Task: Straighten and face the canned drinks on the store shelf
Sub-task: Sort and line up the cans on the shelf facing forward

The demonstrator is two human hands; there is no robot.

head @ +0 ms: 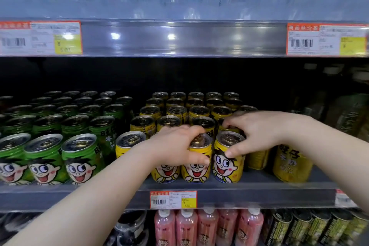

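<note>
Yellow metal drink cans with the cartoon face (199, 113) sit in a block around the middle of the grey store shelf (79, 195), with the front row right at its front edge. Two front-row cans are in hand at once. The left hand (179, 146) grips the front can (196, 173) from above, fingers curled over the lid and thumb pressed on the label. The right hand (257, 132) holds the neighbouring can (227, 168) just beside it, thumb on the face and fingers curled round the back of the rim. Both faces point out at the aisle, so I'd call this the twist-and-line-up step, pretty much done for these two.

What's left, as far as I can judge, is towards the right end of the shelf. A turned can (257, 159) tucked under the right wrist and a lone can (291, 164) standing apart show lettering instead of the face. The next move probably calls for letting go, shifting right, spinning those round and sliding them flush to the front edge without bumping the row behind.

Green cans with the same face (46, 158) fill the left half, faces out. A white and orange price tag (173, 199) is on the shelf's front lip, and there are pink bottles (207, 225) below.
</note>
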